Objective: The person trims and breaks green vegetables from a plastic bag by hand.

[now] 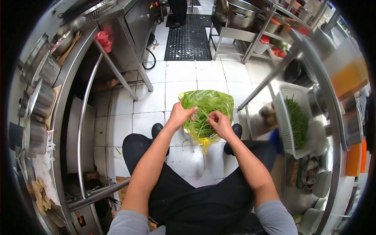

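A clear plastic bag (225,98) of thin green beans (201,127) sits low between my knees, with a yellow knot (205,145) at its near side. At the bag's left side, my left hand (181,116) is closed, thumb and fingers pinching a slender green bean. From the right, my right hand (220,123) reaches over the bag's mouth with its fingertips closed on a bean. Some fingertips are hidden among the greens, and exactly how many beans each hand holds cannot be made out.
A white plastic basket (290,135) of cut greens stands on a shelf at my right. Steel rails (84,129) and a counter with metal pots (41,102) run along my left. Ahead lies a black rubber mat (188,43), where another person's legs (178,11) show.
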The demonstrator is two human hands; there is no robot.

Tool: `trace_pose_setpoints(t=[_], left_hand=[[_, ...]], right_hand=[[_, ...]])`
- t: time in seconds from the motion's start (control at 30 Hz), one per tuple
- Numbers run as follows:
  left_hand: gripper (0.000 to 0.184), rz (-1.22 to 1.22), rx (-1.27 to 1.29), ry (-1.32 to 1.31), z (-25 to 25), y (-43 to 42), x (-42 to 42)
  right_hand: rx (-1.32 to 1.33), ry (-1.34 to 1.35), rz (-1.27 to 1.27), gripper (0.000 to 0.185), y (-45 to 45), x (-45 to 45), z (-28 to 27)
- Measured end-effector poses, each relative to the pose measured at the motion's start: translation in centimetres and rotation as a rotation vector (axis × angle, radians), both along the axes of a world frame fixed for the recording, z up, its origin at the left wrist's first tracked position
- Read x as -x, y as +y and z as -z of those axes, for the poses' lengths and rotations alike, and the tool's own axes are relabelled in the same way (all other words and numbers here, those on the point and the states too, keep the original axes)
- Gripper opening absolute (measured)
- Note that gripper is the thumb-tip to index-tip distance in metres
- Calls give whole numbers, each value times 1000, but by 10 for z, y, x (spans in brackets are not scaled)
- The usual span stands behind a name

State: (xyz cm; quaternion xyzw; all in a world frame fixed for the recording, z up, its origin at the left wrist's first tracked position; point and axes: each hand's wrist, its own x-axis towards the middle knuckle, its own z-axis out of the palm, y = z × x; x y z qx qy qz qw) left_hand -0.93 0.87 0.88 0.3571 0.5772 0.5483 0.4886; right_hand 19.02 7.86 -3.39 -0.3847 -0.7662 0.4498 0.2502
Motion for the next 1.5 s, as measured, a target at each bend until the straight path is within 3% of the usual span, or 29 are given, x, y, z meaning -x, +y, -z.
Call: trace_pose_setpoints(t=[0.07, 0.13, 0.27, 0.3, 0.37, 0.57, 0.67, 0.77, 1.27, 1.5], left_hand=[[14, -24, 3, -11, 2, -1, -5], [18, -22, 37, 13, 0, -2, -9], [18, 32, -53, -85, -4, -3, -15], [18, 36, -62, -66, -4, -4, -15], [19, 39, -71, -46, -4, -4, -13], [14, -193, -163, 63, -2, 0, -6], [14, -227, -164, 128, 3, 0, -6], [12, -290, -170, 176, 3, 1, -5], [12, -354, -186, 56, 3, 1, 2], [14, -355, -218, 51, 3, 0, 5]], right_hand=[[85, 71, 49, 20, -2, 5, 0], [296, 311, 40, 18, -5, 8, -4], [471, 443, -53, 12, -10, 17, 5], [475, 445, -49, 12, -15, 18, 0], [769, 460, -34, 12, -21, 19, -13], [920, 407, -20, 15, -25, 19, -14], [908, 334, -106, 17, -20, 15, 8], [878, 200, -45, 17, -27, 17, -9], [590, 297, -46, 14, -18, 18, 4], [735, 338, -160, 19, -25, 17, -19]])
